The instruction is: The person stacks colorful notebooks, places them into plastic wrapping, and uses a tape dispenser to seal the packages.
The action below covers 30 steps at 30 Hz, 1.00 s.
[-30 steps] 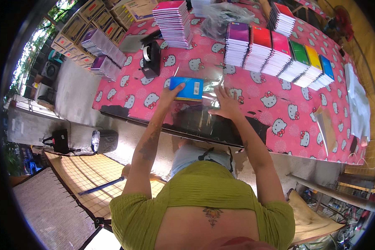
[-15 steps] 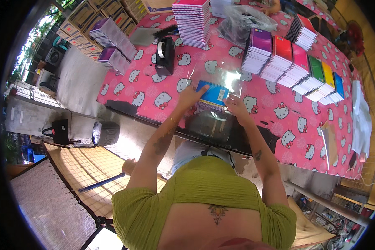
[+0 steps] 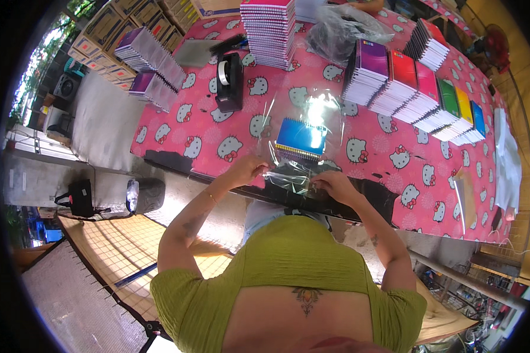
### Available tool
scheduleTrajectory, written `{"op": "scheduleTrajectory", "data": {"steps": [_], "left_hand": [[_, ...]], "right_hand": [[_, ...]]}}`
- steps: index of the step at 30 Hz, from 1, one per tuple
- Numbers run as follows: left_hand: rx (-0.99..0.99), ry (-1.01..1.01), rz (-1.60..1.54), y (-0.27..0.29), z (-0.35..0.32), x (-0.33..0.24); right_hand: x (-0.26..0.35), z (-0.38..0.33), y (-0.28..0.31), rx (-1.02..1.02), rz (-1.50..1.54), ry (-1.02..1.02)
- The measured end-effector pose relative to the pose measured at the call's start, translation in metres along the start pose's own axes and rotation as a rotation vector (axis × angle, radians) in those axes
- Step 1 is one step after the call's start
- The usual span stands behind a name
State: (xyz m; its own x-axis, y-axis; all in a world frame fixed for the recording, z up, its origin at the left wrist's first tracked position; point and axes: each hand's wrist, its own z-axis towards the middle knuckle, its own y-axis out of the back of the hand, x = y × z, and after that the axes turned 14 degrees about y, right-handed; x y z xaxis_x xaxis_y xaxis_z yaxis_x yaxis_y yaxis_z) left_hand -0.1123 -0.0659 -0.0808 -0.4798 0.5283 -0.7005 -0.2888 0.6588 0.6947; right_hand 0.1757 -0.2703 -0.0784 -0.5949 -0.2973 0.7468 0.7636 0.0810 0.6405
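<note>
A small stack of spiral notebooks with a blue cover on top lies on a sheet of clear plastic film near the table's front edge. The film's near edge is raised in front of the stack. My left hand pinches its left corner. At its right corner, my right hand has the film between thumb and fingers. Neither hand touches the notebooks. Left of the film stands a black tape dispenser with a roll of clear tape.
A tall notebook stack rises at the back. Rows of colourful spiral notebooks line the right side, with a crumpled plastic bag behind. Purple notebooks stand at the far left by cardboard boxes. A pink patterned cloth covers the table.
Both hands have left the notebook stack and moved nearer my body, taking hold of the film's near edge. The blue-topped stack stays on the film.
</note>
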Motion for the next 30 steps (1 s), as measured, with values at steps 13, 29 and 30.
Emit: {"op": "scheduleTrajectory", "data": {"steps": [13,29,30], "left_hand": [[-0.001,-0.226,0.343,-0.006,0.004,-0.021],[-0.364,-0.013,-0.108,0.046,0.051,-0.036],[-0.328,0.039,-0.197,0.049,0.059,-0.031]], "right_hand": [[0.014,-0.001,-0.004,-0.048,-0.289,0.14],[0.016,0.038,0.033,-0.57,-0.247,-0.142],[0.02,0.041,0.034,-0.661,-0.366,-0.093]]}}
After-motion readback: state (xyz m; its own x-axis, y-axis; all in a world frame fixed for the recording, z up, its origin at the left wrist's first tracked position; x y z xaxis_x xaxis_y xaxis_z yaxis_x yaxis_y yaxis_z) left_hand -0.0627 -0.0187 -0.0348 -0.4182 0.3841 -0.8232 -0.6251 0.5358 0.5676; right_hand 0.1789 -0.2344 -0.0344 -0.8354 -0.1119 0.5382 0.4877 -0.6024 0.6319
